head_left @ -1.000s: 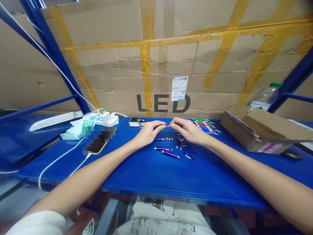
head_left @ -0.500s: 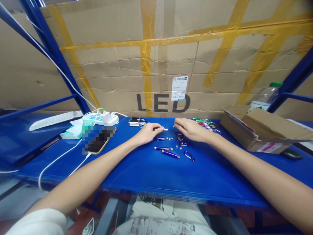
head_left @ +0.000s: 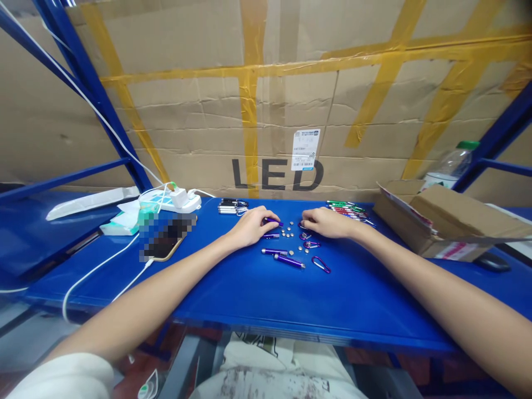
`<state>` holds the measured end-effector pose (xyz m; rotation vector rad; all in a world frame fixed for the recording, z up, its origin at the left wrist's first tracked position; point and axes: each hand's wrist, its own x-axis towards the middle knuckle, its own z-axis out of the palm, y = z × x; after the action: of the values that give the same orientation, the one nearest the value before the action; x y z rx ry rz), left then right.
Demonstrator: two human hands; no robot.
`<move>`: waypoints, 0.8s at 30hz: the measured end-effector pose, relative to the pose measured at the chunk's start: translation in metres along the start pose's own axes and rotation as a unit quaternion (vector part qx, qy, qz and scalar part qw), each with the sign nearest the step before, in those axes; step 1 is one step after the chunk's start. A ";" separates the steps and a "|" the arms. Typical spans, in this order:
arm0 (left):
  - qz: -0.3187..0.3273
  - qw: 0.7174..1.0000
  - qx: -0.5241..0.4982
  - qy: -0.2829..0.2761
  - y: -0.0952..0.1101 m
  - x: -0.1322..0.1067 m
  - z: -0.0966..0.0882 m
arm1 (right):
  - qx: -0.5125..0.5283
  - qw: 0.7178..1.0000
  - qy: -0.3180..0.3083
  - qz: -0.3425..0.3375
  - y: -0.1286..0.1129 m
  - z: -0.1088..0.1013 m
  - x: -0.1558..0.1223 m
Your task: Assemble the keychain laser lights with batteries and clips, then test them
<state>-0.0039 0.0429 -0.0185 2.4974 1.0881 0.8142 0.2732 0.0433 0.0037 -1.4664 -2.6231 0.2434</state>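
Note:
My left hand (head_left: 253, 226) is closed in a pinch around a slim purple tube (head_left: 275, 221), which looks like a mini flashlight body. More purple tubes lie below it: one beside the fingers (head_left: 271, 236), and two that cross nearer the front (head_left: 274, 252) (head_left: 290, 262). Several silver button cells (head_left: 287, 233) are scattered between my hands. My right hand (head_left: 322, 221) rests low over the table, fingertips together at a purple carabiner (head_left: 301, 225) they partly cover; whether they grip it is hidden. Other purple carabiners (head_left: 312, 244) (head_left: 321, 265) lie closer to me.
Black and silver tubes (head_left: 233, 206) lie at the back, and green, red and blue ones (head_left: 349, 210) behind my right wrist. An open cardboard box (head_left: 440, 221) stands right. At left are a phone (head_left: 170, 238), a power strip (head_left: 191, 204) and white cables. A large carton (head_left: 187, 127) backs the blue table (head_left: 233, 299).
More button cells now lie between my hands. The purple tube shows in my left hand where a pale tip stuck out before. My right hand has lowered to the carabiner.

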 end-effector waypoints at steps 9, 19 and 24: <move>0.031 0.999 0.041 0.015 -0.004 -0.001 -0.007 | -0.001 1.000 0.014 0.009 -0.005 -0.006 -0.004; 0.015 0.997 0.072 -0.015 -0.018 -0.003 -0.009 | -0.024 0.999 0.045 0.017 -0.006 -0.009 -0.010; -0.005 0.997 0.075 0.001 -0.011 -0.005 -0.016 | -0.021 0.997 0.070 0.028 -0.009 -0.015 -0.016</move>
<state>-0.0225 0.0470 -0.0124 2.6100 1.2029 0.7581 0.2767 0.0259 0.0193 -1.5117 -2.4944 0.0890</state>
